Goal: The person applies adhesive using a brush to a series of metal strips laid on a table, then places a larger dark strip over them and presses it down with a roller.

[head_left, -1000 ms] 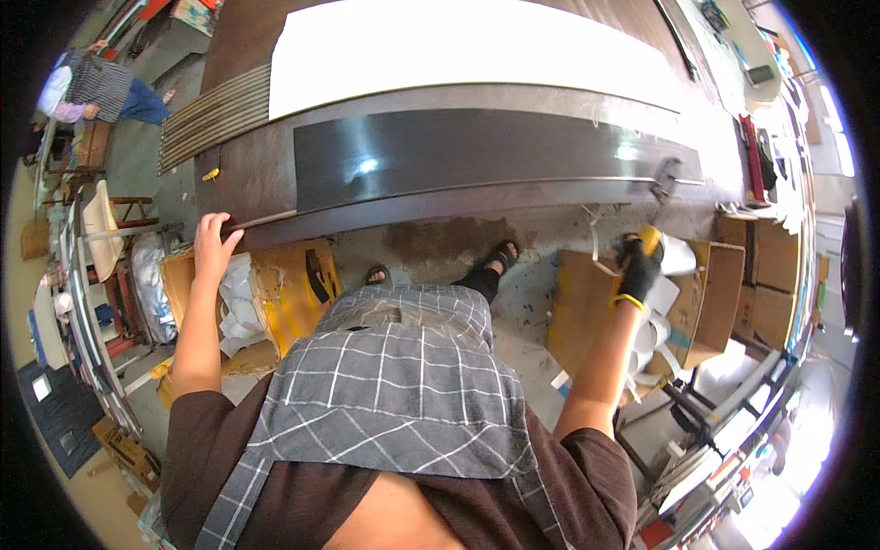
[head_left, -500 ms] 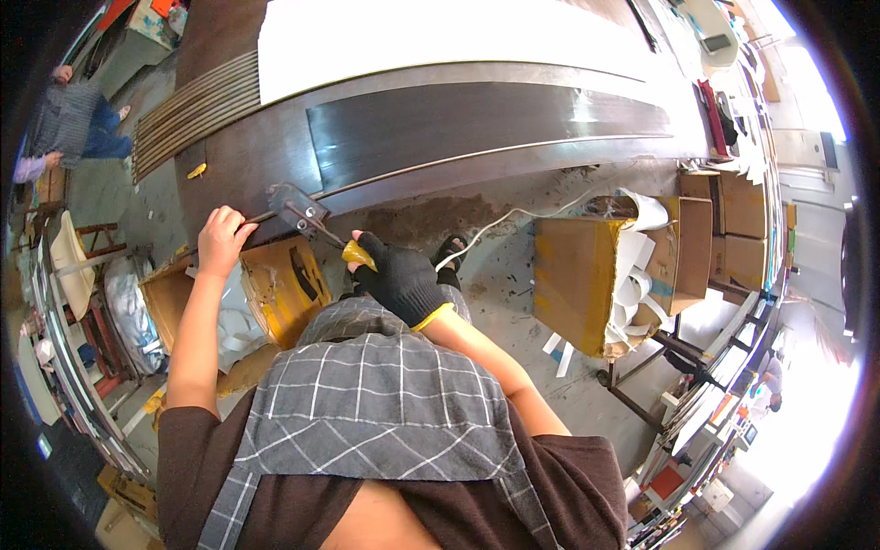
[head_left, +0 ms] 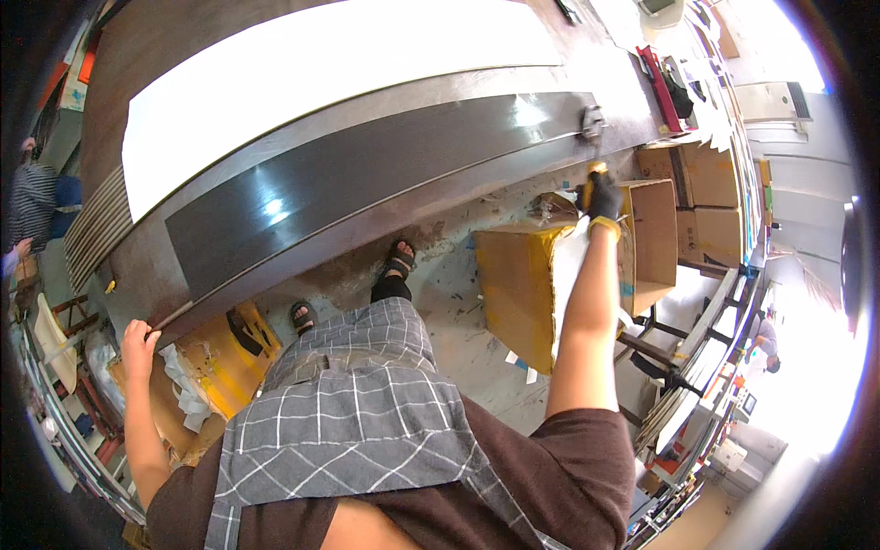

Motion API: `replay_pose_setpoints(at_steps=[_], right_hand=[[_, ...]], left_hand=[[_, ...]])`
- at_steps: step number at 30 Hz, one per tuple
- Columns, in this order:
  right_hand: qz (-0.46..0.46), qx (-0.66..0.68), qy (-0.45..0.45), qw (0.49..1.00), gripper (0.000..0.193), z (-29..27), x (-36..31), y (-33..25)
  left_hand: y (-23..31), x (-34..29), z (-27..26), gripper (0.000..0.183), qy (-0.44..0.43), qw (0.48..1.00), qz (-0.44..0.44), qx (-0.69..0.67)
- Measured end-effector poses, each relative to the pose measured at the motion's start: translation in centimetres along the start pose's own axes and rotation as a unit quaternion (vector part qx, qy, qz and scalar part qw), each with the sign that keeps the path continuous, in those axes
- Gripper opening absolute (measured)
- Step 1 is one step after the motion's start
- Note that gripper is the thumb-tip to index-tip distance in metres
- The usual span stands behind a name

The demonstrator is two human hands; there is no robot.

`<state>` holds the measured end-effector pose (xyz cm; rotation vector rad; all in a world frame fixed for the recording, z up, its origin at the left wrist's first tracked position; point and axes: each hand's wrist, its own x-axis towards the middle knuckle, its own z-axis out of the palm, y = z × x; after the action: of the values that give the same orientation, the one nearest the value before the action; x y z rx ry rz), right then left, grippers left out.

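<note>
A long dark flat sheet (head_left: 348, 170) lies along the near edge of the worktable. Beside its near edge runs a thin rod (head_left: 172, 315). At the rod's left end, my bare left hand (head_left: 139, 348) has thumb and fingers closed on it. Stretched far to the right, my right hand (head_left: 601, 196), in a black fingerless glove with a yellow cuff, grips the yellow handle of a hand tool (head_left: 596, 167). The tool's metal head is blurred and sits at the right end of the dark sheet.
A white sheet (head_left: 302, 73) lies behind the dark one. Several rods (head_left: 99, 220) rest side by side at the left. Cardboard boxes (head_left: 513, 280) with white offcuts stand near my right arm, another box (head_left: 225, 357) near my left. A person (head_left: 35, 206) is at far left.
My right hand has swept the tool from the left end, beside my left hand, to the far right. My left hand has shifted left and nearer, still at the rod. My body has turned.
</note>
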<state>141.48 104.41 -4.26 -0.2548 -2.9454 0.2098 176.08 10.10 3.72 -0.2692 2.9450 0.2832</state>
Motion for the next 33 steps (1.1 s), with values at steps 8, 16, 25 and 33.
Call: replay_pose_setpoints(at_steps=[8, 16, 25, 33], right_hand=[[0.093, 0.415, -0.146, 0.893, 0.03, -4.3, -2.9, -8.8], [-0.209, 0.331, -0.452, 0.801, 0.039, -9.5, -30.3, -48.0], [-0.014, 0.207, -0.207, 0.956, 0.053, -6.4, -23.5, -31.1], [0.434, 0.537, -0.017, 0.723, 0.035, -5.4, 5.9, -2.7]], left_hand=[[1.3, -0.5, -1.7, 0.027, -0.039, 0.999, -0.002, 0.0], [1.3, 1.1, -1.9, 0.031, -0.075, 0.994, -0.001, -0.084], [0.4, -0.7, -1.4, 0.034, -0.084, 0.993, -0.019, -0.076], [-0.4, 2.4, -1.5, 0.036, -0.165, 0.981, -0.074, -0.077]])
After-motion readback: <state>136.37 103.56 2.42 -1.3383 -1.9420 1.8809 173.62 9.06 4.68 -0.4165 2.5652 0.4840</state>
